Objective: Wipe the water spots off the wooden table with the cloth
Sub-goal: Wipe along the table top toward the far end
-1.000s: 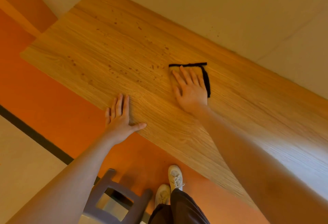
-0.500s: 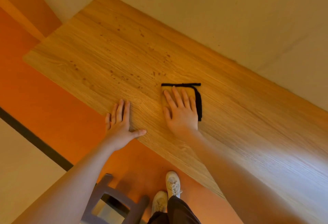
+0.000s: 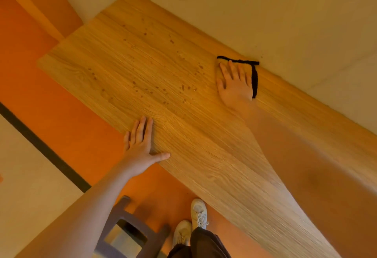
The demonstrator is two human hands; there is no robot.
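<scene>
The wooden table [image 3: 204, 145] runs diagonally from upper left to lower right. Dark water spots [image 3: 183, 88] dot its middle and far-left part. My right hand [image 3: 234, 84] lies flat, fingers spread, pressing a yellowish cloth with a black border [image 3: 254, 78] onto the table near its far edge by the wall. Only the cloth's black edge and a thin strip show around the hand. My left hand [image 3: 140, 147] rests flat on the table's near edge, fingers together, thumb out, holding nothing.
A pale wall [image 3: 265, 12] meets the table's far edge. Below the near edge is an orange floor [image 3: 51, 104] with a dark stripe, a dark wooden chair [image 3: 130, 227], and my white shoes [image 3: 193, 223].
My right hand pulled the cloth toward me, then pushed it away again to the table's far edge by the wall. The left hand stayed put on the near edge.
</scene>
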